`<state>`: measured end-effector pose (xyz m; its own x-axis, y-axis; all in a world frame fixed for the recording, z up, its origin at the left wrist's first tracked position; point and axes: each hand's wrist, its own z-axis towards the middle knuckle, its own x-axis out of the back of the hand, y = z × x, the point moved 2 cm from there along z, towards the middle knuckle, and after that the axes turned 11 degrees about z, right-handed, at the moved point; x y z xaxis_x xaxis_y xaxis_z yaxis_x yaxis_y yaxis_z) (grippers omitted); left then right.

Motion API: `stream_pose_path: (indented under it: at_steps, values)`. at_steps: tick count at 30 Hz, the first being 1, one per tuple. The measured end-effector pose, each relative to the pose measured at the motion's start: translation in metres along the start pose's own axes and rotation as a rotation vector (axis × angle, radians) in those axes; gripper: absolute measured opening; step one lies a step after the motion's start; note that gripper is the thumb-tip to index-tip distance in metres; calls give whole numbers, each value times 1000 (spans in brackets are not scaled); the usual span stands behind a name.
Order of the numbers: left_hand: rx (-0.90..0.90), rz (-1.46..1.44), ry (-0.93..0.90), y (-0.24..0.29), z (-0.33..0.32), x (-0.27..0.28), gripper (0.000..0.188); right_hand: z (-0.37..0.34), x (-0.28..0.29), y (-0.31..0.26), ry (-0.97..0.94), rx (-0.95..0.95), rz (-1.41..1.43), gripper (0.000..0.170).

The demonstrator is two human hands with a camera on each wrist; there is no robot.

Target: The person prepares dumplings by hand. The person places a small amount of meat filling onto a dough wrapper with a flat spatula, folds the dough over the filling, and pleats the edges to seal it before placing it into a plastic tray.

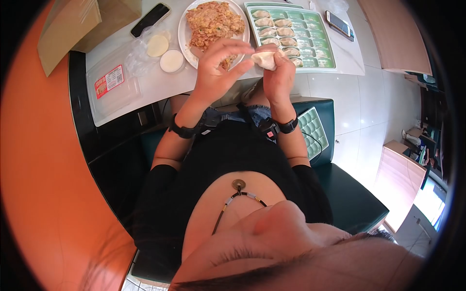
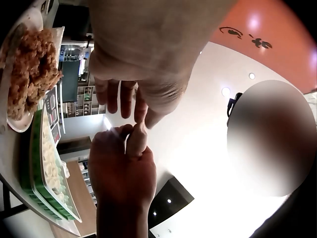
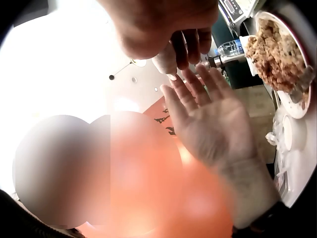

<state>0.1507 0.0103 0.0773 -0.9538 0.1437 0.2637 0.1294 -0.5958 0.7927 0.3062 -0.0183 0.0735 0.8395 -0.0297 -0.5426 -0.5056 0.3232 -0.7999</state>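
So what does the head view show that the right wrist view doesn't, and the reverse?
Only the head view: the dumpling tray and the necklace.
Only the right wrist view: a bottle.
Both: the plate, the filling, the open left hand, and the right hand pinching a dumpling.

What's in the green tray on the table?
Dumplings in some compartments, none in others. What's beneath the dumplings is covered; the right hand hides one corner.

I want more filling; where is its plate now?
In the head view, the plate heaped with filling stands on the table, just left of the green dumpling tray and beyond the left hand.
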Motion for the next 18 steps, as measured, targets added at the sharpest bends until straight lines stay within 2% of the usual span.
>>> stream_pose_path:
  at_steps: [2, 8, 15, 17, 18]
  values:
    - [67, 13, -88, 2, -3, -1, 24, 0, 4, -1, -43, 19, -21, 33]
    - [209, -108, -25, 9, -4, -2, 10, -2, 2, -7, -76, 34, -176, 34]
    - [154, -28, -71, 12, -5, -2, 12, -1, 5, -9, -152, 46, -198, 36]
    - [376, -378, -61, 11, -7, -10, 21, 2, 4, -14, -156, 83, -245, 36]
    - [369, -384, -70, 12, -6, -14, 21, 3, 3, -17, -208, 133, -359, 34]
